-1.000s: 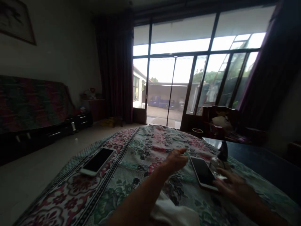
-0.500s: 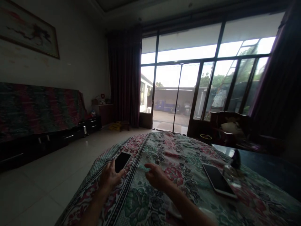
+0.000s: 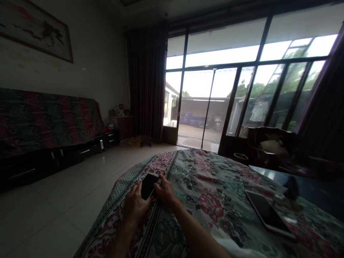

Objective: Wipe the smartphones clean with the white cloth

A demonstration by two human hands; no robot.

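Left hand (image 3: 135,206) and right hand (image 3: 166,190) hold a phone (image 3: 148,186) between them, fingers curled against its sides, screen up, just above the floral bedspread (image 3: 212,206); a 2nd phone (image 3: 267,215) lies screen up to the right, beside a glass vessel (image 3: 285,202); beyond it stands a dark table (image 3: 314,190); a draped sofa (image 3: 45,122) runs along the left wall; glass doors (image 3: 196,107) stand ahead.
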